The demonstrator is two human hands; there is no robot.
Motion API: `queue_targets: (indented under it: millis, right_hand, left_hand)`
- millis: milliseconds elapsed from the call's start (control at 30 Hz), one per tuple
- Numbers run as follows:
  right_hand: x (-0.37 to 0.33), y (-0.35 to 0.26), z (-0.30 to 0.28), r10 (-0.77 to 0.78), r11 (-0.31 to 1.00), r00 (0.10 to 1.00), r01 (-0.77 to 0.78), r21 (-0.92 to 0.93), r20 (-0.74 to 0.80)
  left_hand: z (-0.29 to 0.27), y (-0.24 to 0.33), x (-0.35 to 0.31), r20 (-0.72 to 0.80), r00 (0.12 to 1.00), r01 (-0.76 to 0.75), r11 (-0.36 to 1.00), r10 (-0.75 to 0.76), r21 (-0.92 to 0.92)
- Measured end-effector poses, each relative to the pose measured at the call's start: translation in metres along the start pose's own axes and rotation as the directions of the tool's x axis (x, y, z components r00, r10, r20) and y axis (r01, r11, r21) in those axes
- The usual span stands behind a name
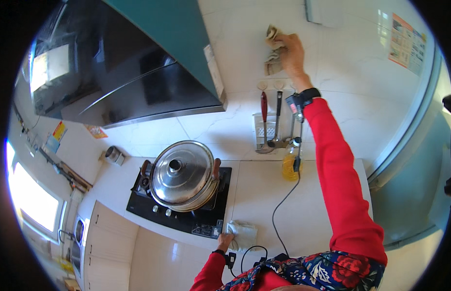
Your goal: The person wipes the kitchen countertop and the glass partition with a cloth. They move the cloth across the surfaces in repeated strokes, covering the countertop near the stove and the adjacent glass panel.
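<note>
Beige cloth [275, 62] in curled right fingers [285, 39]

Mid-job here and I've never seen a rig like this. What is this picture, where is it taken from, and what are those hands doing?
There's no robot: these are a person's own bare hands, in red sleeves. The single picture comes from a wide fisheye camera on that person's head, looking down, so straight edges bend toward the rim. Picture left is the person's left.

The right hand holds a crumpled cloth up at the pale wall, above the hanging utensils. The left hand is at the counter's front edge, beside a pale cloth; I can't tell whether it grips it.

On the counter are a black stove bearing a lidded pot, and a bottle of yellow liquid.
</note>
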State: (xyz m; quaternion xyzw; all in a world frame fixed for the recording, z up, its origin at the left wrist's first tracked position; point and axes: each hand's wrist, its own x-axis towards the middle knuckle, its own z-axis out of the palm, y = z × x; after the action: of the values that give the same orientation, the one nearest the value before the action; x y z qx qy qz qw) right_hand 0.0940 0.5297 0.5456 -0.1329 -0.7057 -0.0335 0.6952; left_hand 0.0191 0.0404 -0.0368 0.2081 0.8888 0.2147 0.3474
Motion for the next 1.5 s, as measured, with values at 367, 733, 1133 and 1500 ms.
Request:
queue_targets:
  millis: [367, 733, 1133, 1500]
  right_hand:
    - [-0.073, 0.071, -0.073, -0.060, 0.927, 0.921, 0.194, -0.321, 0.384]
    - [-0.147, 0.195, -0.140, 0.426, 0.711, 0.864, -0.136, -0.690, 0.269]
    - [-0.584, 0.176, -0.478, 0.890, 0.351, 0.387, -0.243, -0.904, 0.242]
    - [-0.636, 0.053, -0.411, 0.940, 0.337, 0.285, -0.703, -0.626, 0.187]
  left_hand:
    - [0.005, 0.003, -0.002, -0.037, 0.999, 0.011, 1.000, -0.012, -0.028]
    - [0.007, 0.015, -0.012, -0.064, 0.995, 0.066, 0.970, -0.083, -0.235]
    - [-0.012, 0.034, -0.029, -0.053, 0.996, 0.061, 0.976, -0.073, -0.207]
    - [-0.011, 0.034, -0.029, -0.084, 0.993, 0.067, 0.975, -0.086, -0.210]
